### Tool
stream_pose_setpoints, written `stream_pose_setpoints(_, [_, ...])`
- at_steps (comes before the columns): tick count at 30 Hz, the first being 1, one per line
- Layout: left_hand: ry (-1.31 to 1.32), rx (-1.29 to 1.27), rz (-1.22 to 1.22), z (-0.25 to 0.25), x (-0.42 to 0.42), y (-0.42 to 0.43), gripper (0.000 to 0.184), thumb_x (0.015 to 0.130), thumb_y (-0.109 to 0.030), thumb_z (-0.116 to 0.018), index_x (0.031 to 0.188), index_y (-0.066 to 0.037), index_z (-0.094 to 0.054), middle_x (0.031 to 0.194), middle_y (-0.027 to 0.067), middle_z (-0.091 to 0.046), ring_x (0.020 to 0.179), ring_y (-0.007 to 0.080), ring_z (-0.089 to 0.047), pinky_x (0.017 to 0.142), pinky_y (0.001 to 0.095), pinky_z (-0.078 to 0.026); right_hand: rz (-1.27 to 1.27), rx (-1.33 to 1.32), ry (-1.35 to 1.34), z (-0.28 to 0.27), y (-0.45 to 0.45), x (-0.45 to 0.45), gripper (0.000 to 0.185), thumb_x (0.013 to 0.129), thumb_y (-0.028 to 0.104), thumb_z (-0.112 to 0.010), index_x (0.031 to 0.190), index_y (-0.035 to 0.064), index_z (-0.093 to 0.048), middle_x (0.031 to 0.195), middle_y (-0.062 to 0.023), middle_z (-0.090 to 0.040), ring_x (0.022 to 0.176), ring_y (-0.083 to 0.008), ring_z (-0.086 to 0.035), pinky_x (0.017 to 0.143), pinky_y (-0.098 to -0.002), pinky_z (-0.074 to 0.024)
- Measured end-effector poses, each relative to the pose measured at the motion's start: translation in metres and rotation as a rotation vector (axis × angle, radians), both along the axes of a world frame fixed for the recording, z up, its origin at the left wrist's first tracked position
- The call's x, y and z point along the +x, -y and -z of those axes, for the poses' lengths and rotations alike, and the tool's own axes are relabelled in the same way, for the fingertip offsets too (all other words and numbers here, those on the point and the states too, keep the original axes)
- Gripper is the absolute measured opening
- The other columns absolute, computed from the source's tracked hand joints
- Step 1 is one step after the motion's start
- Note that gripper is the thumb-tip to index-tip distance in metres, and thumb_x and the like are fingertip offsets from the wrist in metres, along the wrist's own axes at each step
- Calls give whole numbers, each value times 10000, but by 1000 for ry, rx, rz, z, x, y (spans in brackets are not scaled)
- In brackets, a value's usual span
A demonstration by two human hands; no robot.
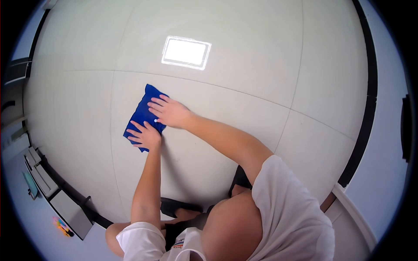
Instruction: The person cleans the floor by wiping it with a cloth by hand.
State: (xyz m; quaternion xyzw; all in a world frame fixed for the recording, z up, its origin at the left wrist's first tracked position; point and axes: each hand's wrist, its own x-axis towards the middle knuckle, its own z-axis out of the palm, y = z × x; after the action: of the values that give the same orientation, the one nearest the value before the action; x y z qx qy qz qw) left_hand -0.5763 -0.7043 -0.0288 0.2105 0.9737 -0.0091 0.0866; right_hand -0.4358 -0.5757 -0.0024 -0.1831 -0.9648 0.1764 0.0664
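A blue cloth [141, 114] lies spread on the pale tiled floor [226, 113], its edges slightly wavy. On its lower part rests my left hand [147, 136], palm down with the fingers spread. My right hand [170, 112] presses flat on the upper right part, fingers stretched toward the left. A small white round spot [156, 120] shows by my right thumb; what it is I cannot make out. Both palms hide some of the cloth beneath them.
Bright light reflects [186, 52] off the floor beyond the cloth. My feet in dark slippers [176, 206] are close below. Dark skirting [370, 87] edges the wall at right. A white drawer unit [69, 213] and a colourful toy-like item [63, 226] are at lower left.
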Motion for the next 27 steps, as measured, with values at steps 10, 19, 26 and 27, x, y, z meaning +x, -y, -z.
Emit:
stream_pose_setpoints(10, [46,184,522,-12,200,-104,763,1083,-499,-468,1731,-157,-258,1782,301,-78,1615,583,-19,1226,776,-10,555,81,40,-13,-47,210,596,1039,359,-623,1568,98,-539,1688,-79,-458,1580,-294,-379,1308,-501,-263])
stream_pose_setpoints(19, [292,200,1098,-43,253,-23,738,1007,-455,-577,1682,-204,-413,1770,274,-190,1621,561,-89,1235,771,-35,881,-161,269,-51,135,304,684,1007,346,-676,1559,-20,-504,1684,-227,-411,1561,-453,-363,1246,-620,-319])
stream_pose_setpoints(26, [245,201,1112,-40,257,-41,721,1025,-455,-542,1687,-206,-404,1772,290,-163,1619,574,-66,1220,787,-6,995,-77,223,-37,87,278,730,1036,461,-620,1539,-57,-518,1690,-255,-391,1571,-486,-331,1236,-703,-260])
stream_pose_setpoints(27, [229,219,1103,-37,256,-59,718,1032,-455,-533,1691,-207,-394,1775,284,-160,1623,563,-66,1223,783,-5,990,-38,199,-30,67,278,721,1039,460,-616,1535,-55,-524,1689,-247,-395,1574,-483,-325,1228,-725,-247])
